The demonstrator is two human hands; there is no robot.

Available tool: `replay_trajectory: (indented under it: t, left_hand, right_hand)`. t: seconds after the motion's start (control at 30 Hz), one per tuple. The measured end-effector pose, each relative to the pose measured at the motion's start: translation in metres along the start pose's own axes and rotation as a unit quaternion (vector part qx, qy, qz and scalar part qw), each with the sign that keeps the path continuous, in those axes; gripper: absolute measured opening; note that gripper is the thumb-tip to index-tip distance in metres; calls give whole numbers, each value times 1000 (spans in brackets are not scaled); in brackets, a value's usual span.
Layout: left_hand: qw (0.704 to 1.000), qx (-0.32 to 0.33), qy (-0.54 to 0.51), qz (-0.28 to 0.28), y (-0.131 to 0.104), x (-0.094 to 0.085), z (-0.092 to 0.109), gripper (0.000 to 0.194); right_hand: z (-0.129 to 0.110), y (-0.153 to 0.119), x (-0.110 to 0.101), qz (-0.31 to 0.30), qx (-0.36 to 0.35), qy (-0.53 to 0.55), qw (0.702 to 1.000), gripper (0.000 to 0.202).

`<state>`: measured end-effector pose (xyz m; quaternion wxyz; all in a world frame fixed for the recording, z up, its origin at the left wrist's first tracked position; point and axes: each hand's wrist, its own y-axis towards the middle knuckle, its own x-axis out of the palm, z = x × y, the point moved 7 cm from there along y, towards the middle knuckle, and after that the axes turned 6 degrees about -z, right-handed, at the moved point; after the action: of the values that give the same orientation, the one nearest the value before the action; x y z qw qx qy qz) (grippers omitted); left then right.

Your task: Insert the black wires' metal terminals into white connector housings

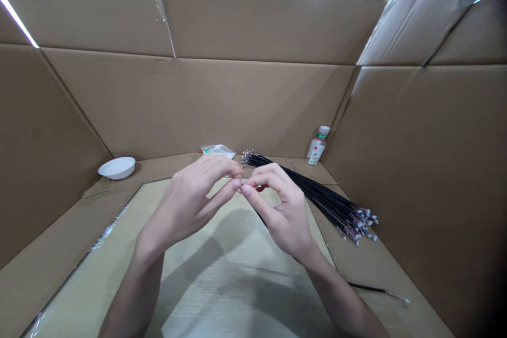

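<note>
My left hand (198, 195) and my right hand (281, 203) meet fingertip to fingertip above the middle of the board (222, 285). Both are pinched. A black cable (368, 288) passes under my right hand and forearm, and its white connector end shows at the lower right. My right hand's fingers close on this cable near its other end. Between my left thumb and fingers is something too small to make out. Just behind my right hand, a bundle of black cables (317, 190) lies slanting, with bare wire tips at the back and white connectors at the front right.
Cardboard walls (261, 105) rise at the back and both sides. A white bowl (118, 168) sits at the back left. Near the back wall lies a clear plastic bag (218, 151). A small bottle (318, 146) stands in the back right corner.
</note>
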<state>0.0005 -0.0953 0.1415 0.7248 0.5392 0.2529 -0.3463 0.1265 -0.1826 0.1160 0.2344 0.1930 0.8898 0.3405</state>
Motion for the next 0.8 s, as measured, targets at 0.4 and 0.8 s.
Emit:
replay_trajectory:
  t: [0.4, 0.8]
  left_hand:
    - [906, -189, -374, -63, 2, 24, -30, 24]
    - [837, -235, -485, -98, 5, 44, -35, 11]
  right_hand:
    - [1, -2, -4, -22, 40, 19, 999, 17]
    - [2, 0, -9, -75, 67, 13, 995, 20]
